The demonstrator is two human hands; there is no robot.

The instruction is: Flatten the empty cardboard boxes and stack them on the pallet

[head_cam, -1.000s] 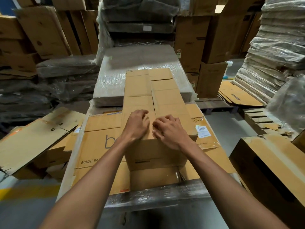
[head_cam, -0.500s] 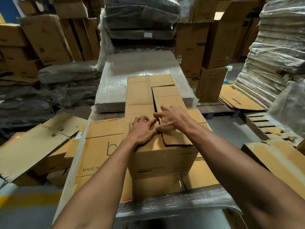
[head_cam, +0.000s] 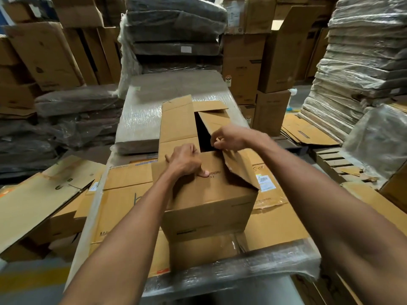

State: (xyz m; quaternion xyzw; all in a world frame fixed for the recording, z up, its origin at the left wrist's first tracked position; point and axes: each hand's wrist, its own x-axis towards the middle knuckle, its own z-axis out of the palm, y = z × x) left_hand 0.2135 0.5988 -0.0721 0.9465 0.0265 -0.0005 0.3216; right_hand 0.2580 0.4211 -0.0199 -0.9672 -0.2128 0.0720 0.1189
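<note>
A brown cardboard box [head_cam: 211, 208] stands on a stack of flattened cartons [head_cam: 123, 201] in front of me. Its top is partly open, with a dark gap showing inside. My left hand [head_cam: 187, 161] grips the near top edge of the box, thumb pressed on the front face. My right hand [head_cam: 231, 138] pinches the right top flap [head_cam: 240, 168] and holds it lifted and bent outward. The left flap [head_cam: 176, 119] lies nearly flat across the top.
Shrink-wrapped bundles [head_cam: 152, 111] lie behind the box. Flattened cartons [head_cam: 35, 201] lean at the left. Wrapped cardboard stacks [head_cam: 363, 69] rise at the right above a bare wooden pallet [head_cam: 337, 159]. Upright boxes [head_cam: 271, 62] line the back.
The box's top flaps were shut under both hands. My right hand has pulled the right flap up and outward, opening a gap, while my left hand moved to grip the near edge.
</note>
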